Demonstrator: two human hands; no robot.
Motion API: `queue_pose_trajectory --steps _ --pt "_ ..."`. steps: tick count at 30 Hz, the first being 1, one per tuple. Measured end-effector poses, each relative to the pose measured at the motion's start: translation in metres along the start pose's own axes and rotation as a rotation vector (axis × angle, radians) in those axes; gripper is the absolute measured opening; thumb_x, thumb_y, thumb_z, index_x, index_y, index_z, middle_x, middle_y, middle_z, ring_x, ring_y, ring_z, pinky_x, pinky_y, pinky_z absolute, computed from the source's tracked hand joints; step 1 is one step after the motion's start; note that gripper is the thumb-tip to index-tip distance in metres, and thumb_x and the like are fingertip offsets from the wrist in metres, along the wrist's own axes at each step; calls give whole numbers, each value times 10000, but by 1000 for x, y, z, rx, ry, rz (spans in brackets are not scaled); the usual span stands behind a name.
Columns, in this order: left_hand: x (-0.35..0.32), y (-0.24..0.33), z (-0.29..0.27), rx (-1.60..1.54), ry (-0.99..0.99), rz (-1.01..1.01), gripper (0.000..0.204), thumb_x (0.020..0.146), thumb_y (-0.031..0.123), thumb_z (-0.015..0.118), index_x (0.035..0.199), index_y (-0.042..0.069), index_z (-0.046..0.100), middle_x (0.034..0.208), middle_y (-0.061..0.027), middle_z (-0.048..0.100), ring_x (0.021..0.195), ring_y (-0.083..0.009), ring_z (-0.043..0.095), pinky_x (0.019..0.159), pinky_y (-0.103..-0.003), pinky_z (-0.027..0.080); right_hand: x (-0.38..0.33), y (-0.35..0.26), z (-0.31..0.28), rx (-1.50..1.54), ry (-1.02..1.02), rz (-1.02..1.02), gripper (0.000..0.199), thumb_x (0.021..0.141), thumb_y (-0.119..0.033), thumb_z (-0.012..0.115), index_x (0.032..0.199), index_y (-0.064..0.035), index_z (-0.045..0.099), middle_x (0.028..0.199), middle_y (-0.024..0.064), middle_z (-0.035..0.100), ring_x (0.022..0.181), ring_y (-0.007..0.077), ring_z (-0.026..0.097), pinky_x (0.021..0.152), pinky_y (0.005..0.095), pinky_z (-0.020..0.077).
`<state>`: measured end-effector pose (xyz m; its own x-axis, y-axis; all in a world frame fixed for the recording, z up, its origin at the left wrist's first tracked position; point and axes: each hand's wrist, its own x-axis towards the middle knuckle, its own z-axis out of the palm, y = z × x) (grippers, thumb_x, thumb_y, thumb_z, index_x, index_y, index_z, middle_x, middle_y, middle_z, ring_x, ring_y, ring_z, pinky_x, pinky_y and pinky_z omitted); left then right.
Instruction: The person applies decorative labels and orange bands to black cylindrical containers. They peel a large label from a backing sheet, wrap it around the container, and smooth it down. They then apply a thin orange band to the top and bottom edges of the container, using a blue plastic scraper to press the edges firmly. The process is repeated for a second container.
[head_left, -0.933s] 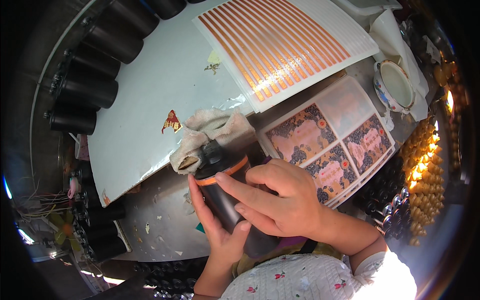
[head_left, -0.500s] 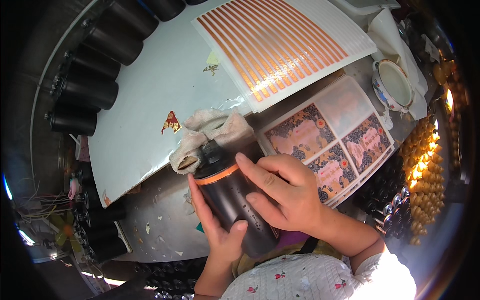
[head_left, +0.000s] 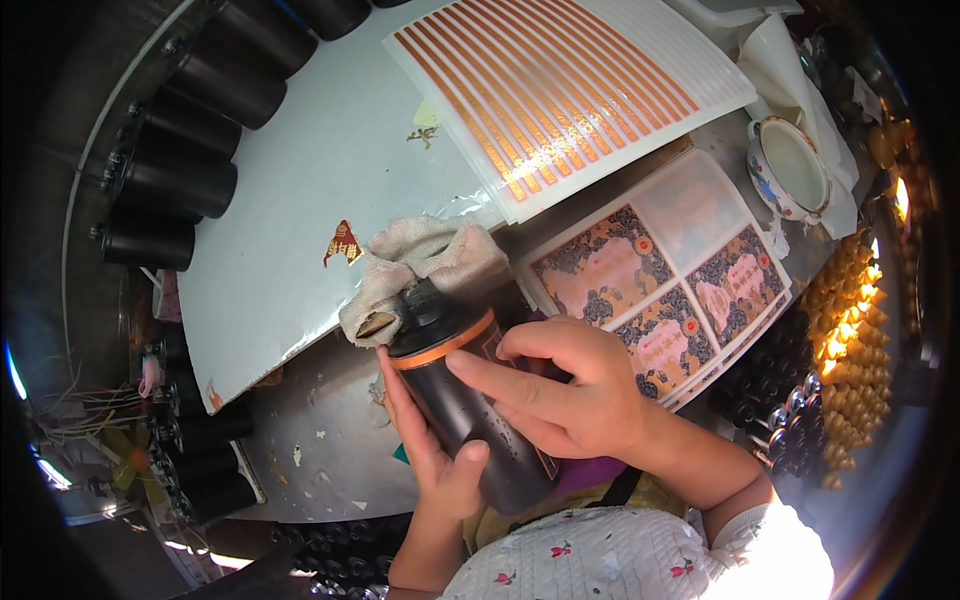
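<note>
A matte black bottle (head_left: pixel 455 405) with an orange band round its shoulder lies tilted in front of me, its neck pointing away. My left hand (head_left: pixel 435 460) holds it from the left and below, thumb on its near side. My right hand (head_left: pixel 570 390) rests against its upper right side, index fingertip just below the orange band, the other fingers bent over a partly hidden outlined decal. Water drops show on the black surface. Just beyond the neck lies a crumpled, pale damp cloth (head_left: pixel 440 255).
Printed sheets with orange stripes (head_left: pixel 550 90) lie on the white board (head_left: pixel 270 240). Dark patterned decal sheets (head_left: pixel 655 290) are to the right, near a white enamel bowl (head_left: pixel 790 165). Black bottles (head_left: pixel 180 180) line the left; gold pieces (head_left: pixel 850 370) hang at the far right.
My right index finger has moved left and down along the bottle's shoulder. The bottle has turned slightly, so more of the decal's outline shows on its right side.
</note>
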<state>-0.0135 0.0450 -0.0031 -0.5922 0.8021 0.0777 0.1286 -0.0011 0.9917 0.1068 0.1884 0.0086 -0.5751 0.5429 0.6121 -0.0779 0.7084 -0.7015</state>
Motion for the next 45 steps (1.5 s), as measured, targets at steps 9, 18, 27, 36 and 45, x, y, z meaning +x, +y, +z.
queue_pose_trajectory --steps 9,18,27,36,45 --pt "0 -3 0 -12 -12 12 1140 866 487 698 1622 -10 5 1525 -187 284 1431 -306 343 1173 -435 292 0 -2 -2 78 47 90 567 759 -68 747 1320 -126 693 972 73 625 803 251 634 673 356 538" --pt "-12 19 -2 306 -2 51 934 937 371 591 1615 -21 83 1587 -233 283 1447 -312 349 1187 -431 279 -1 4 -2 83 0 76 595 772 -34 737 1358 -107 658 1032 98 625 844 282 651 723 375 559" --pt "-1 64 13 1072 -190 358 619 973 138 503 1522 -97 341 1475 -359 405 1415 -607 248 1153 -728 64 -8 4 1 179 21 177 681 816 -68 709 1466 -37 510 1193 179 617 979 348 666 811 409 569" --pt "0 80 44 1274 -235 409 641 864 176 613 1475 14 505 1103 -163 634 1448 -562 253 1122 -722 -142 -21 10 5 765 490 794 406 1030 -255 570 1381 -53 557 1072 59 639 894 122 587 738 266 490" --pt "-43 53 18 1127 -277 365 1180 723 547 846 1565 -54 278 1376 -302 395 1438 -623 176 1126 -763 15 6 -8 3 612 409 553 431 872 63 608 1291 -18 555 1170 103 638 1038 197 636 933 360 511"
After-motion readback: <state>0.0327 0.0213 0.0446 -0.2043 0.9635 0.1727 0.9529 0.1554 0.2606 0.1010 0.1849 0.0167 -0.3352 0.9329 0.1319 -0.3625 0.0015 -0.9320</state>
